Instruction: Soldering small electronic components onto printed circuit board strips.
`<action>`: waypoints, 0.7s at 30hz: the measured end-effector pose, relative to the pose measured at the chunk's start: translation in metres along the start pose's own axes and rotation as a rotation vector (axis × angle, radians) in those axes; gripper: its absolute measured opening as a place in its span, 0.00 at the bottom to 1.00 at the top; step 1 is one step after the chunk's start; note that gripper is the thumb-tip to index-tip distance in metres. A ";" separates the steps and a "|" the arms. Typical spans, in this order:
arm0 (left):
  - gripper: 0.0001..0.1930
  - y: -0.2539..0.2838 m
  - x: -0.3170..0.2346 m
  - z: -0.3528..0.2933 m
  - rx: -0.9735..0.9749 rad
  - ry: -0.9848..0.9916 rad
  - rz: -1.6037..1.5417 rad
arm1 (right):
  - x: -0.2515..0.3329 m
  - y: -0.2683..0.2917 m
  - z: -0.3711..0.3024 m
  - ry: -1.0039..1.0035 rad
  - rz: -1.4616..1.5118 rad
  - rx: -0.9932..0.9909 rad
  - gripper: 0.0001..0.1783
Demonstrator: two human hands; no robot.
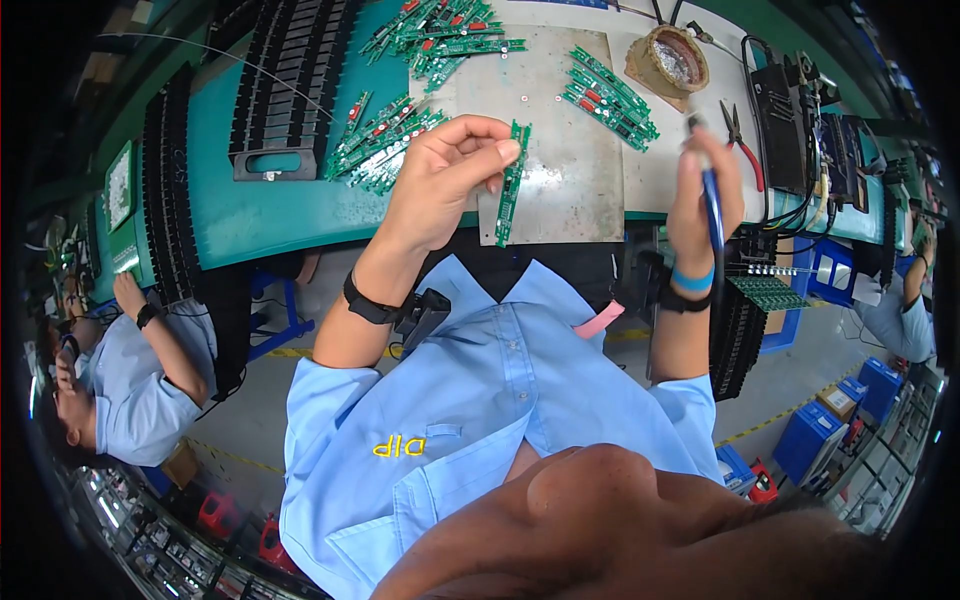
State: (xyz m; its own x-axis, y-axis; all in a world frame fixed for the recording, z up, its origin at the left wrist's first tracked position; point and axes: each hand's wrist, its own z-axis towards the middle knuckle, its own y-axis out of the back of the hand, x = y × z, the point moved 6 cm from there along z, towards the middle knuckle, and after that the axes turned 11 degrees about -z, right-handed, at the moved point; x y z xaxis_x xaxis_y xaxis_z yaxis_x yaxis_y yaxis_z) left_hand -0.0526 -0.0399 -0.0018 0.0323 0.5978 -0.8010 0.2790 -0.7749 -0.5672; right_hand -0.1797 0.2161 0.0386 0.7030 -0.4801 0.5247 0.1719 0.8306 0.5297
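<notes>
Green and narrow: one circuit board [511,200], pinched near its far end between thumb and fingers of the left hand [450,172]. Located just right of that hand, with most of its length reaching from the thumb tip toward the near edge of the counter [240,222]. Directly behind it in view, one worn metal plate [570,195]; cannot tell whether touching or held above.

Well apart to the right, closed around one blue, stick-shaped tool [713,215], the right hand [702,195], blurred. One black strap [368,302] on the left wrist; one blue band [692,281] on the right.

Farther out, three groups of similar boards: one heap [385,143] just beyond and left of the left hand, one pile [440,40] farther back, one fanned cluster [610,100] on the right half of the plate. Too overlapped to count singly.

Beyond the right hand, one round brown bowl [645,72] and one pair of red-handled pliers [748,160], lying open. Over on the left, at least two long black racks [290,90]. At the outer left, one co-worker [165,370] in light blue.
</notes>
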 end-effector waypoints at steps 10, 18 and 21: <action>0.07 0.010 0.005 -0.007 0.326 0.062 -0.948 | -0.030 -0.012 -0.005 -0.096 -0.025 0.020 0.16; 0.07 0.003 0.002 -0.008 0.394 0.056 -0.963 | -0.028 -0.011 -0.004 -0.101 -0.002 0.030 0.17; 0.07 0.004 0.002 -0.008 0.423 0.041 -0.919 | -0.028 -0.011 -0.004 -0.095 -0.007 0.040 0.17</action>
State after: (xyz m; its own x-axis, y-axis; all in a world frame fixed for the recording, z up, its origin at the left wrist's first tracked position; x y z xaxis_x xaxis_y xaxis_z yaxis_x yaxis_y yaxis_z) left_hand -0.0435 -0.0403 -0.0047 0.0109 0.9998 -0.0176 -0.1504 -0.0157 -0.9885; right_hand -0.1985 0.2218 0.0156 0.6332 -0.5122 0.5802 0.1478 0.8159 0.5590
